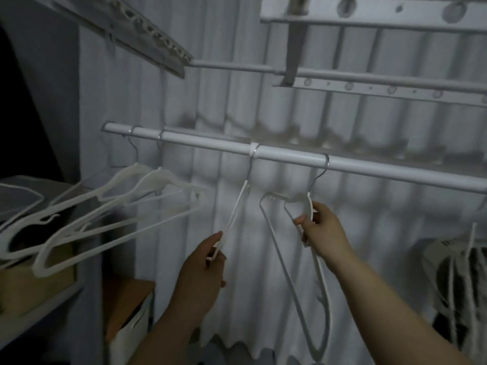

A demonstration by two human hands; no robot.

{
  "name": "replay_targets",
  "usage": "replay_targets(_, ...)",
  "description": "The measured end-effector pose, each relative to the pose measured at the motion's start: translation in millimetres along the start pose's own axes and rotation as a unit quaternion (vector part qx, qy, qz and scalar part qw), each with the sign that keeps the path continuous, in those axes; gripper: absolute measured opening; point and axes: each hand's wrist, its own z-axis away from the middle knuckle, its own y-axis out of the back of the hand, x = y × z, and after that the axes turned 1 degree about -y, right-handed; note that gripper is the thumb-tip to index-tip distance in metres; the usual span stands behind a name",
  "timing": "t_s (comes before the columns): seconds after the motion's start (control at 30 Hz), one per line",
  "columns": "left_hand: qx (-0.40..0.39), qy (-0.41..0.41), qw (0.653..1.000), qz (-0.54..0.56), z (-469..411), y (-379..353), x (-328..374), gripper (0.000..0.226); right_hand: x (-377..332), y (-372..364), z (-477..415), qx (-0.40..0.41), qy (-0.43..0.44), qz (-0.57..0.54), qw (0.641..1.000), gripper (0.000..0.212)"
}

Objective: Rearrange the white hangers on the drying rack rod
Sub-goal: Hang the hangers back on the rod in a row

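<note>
Left grip [208, 264] pinches the lower end of a thin white plastic hanger [235, 209], turned edge-on and hooked on the white tubular drying rack rod [290, 155] at 12 o'clock. Right grip [321, 230] is clamped on a second white hanger [310, 208], hooked at 1 o'clock. Two more white hangers [158, 177] hang tilted at 9 o'clock.

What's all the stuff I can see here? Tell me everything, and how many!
rod: 1, white, across the middle
free hangers: 2, white, hooked at the rod's left end
middle hanger: 1, white, hooked on the rod, in the left hand's grip
right hanger: 1, white, hooked on the rod, in the right hand's grip
far-right bundle: too dim to count, white, lower right, maybe more hangers
upper rack bars: several, white, above the rod
curtain: 1, white, behind everything
box: 1, brown, lower left
left hand: 1, pinches the middle hanger
right hand: 1, holds the right hanger
</note>
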Motion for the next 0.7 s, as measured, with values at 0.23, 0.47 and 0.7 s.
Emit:
replay_targets(0.23, -0.047, -0.034, 0.997, -0.042, -16, 37, 1, 0.036, -15, -67, -8, 0.017, 0.022, 0.007, 1.0, 0.032)
replay_targets(0.47, -0.06, -0.038, 0.997, -0.03, -24, 54, 5, 0.037, -32, -97, -15, 0.036, 0.048, -0.018, 0.998, 0.028)
replay_targets(0.7, -0.019, -0.014, 1.0, 0.01, -34, 82, -9, 0.039, -40, -126, -21, -0.002, 0.036, -0.018, 0.999, 0.031)
